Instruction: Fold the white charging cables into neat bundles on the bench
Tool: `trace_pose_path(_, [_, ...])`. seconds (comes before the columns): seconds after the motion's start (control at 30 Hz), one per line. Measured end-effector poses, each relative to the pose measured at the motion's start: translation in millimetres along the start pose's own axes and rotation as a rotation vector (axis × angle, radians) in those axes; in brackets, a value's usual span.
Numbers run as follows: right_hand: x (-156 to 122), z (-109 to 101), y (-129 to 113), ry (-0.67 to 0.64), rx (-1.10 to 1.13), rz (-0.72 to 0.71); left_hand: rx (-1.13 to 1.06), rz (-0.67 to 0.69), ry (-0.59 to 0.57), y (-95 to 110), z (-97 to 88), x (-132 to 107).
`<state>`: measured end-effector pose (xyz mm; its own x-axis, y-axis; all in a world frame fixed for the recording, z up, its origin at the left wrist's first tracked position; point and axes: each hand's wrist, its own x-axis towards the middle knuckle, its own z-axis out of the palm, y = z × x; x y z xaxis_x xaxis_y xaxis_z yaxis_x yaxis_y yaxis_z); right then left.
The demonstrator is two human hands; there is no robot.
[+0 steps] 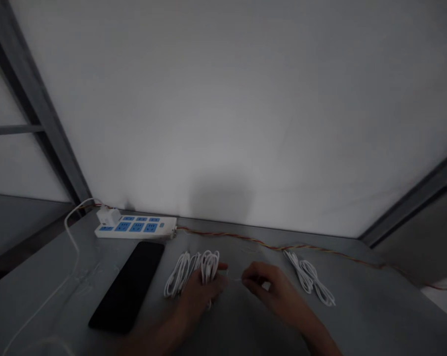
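Observation:
My left hand (197, 295) is closed around a coiled white cable (210, 262), its loops standing up above the thumb and fingers. My right hand (273, 291) is in a pinch on the end of a thin pale strand (235, 280), which stretches across the gap toward the left hand. Whether it is a tie or a thread is too faint to tell. Just left of the held coil, another looped white cable bundle (177, 277) lies on the grey tabletop (241, 326). A tied white cable bundle (309, 278) rests to the right of my right hand.
A black phone (129, 287) lies at the left. Behind it sits a white power strip (136, 227) with blue sockets and a plugged-in white charger (108, 216), its white cord (73, 242) trailing forward. A twisted red-yellow wire (238, 236) runs along the white back wall (226, 123).

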<state>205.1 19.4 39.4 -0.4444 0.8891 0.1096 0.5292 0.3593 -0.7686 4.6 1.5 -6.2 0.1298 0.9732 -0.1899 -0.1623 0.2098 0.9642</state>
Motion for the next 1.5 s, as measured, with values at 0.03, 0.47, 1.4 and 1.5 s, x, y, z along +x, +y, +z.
trace_pose_path(0.03, [-0.3,0.2,-0.2,-0.004,0.016,-0.001,-0.021,-0.006,0.018,1.2,0.2,-0.3])
trace_pose_path(0.47, [-2.1,4.2,-4.3,-0.076,0.137,0.056,-0.209,-0.116,0.026,6.9,7.6,-3.3])
trace_pose_path(1.4, [2.9,5.2,1.0,-0.014,0.072,0.003,0.212,0.086,0.114,14.4,6.0,-11.2])
trace_pose_path(1.5, [3.3,3.4,3.7,-0.037,0.078,0.015,0.177,0.088,0.088,10.1,4.5,-9.1])
